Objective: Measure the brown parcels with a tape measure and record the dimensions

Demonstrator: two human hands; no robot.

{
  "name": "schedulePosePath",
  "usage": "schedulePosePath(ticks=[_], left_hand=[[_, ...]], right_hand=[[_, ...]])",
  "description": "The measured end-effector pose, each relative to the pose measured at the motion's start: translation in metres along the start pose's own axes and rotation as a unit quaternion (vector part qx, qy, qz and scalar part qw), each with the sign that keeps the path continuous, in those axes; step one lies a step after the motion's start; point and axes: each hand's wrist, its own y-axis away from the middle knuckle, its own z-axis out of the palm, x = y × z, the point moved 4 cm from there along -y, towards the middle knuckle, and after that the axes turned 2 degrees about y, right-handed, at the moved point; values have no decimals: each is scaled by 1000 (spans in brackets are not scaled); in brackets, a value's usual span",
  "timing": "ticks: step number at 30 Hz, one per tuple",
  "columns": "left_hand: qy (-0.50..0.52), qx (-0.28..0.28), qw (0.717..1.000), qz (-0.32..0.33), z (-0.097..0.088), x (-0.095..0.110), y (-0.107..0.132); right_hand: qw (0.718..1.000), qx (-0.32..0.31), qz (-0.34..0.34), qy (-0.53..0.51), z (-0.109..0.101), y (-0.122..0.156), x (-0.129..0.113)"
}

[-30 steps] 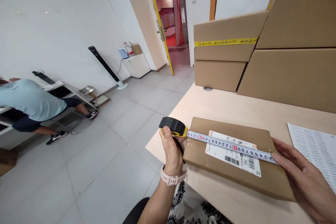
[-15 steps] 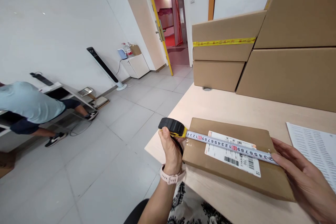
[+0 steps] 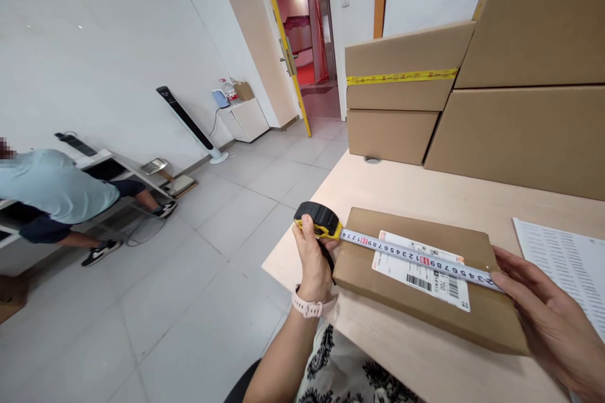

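In the head view, my left hand (image 3: 312, 258) is closed around a black and yellow tape measure (image 3: 317, 219) at the left edge of a flat cardboard box (image 3: 363, 277). The tape measure's blade (image 3: 401, 252) is drawn out lengthwise across the top of the box. It crosses a white shipping label (image 3: 416, 277) printed with barcodes. At the box's right edge, the thumb of my right hand (image 3: 548, 312) presses the blade's end down, while the fingers lie along the side of the box. The blade's very tip is hidden under that thumb.
Large cardboard boxes (image 3: 529, 138) are stacked at the back of the pale wooden table (image 3: 326, 195). Printed sheets (image 3: 558, 264) lie at the right. Across the tiled floor, a person in a light blue shirt (image 3: 61, 186) leans beside a low shelf. A yellow-edged door (image 3: 286, 50) stands ajar.
The box and the tape measure have shifted slightly up and to the right in view, with my left hand moving along. The blade stays stretched over the box and both hands keep their hold.
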Motion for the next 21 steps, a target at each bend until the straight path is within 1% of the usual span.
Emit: schedulePosePath(ticks=[4, 7, 10, 14, 21], left_hand=[[-31, -2, 999, 5, 17, -5, -11], [-48, -11, 999, -6, 31, -12, -16], [-56, -15, 998, -12, 39, -18, -18], [-56, -18, 998, -11, 41, -21, -18], [-52, -26, 998, -12, 40, -21, -17]], right_hand=[[999, 30, -21, -4, -9, -6, 1], [998, 55, -14, -8, -17, -11, 0], [998, 64, -9, -22, -22, -14, -2], [997, 68, -13, -21, -24, -15, -4], [998, 69, 0, -5, -26, -15, -2]])
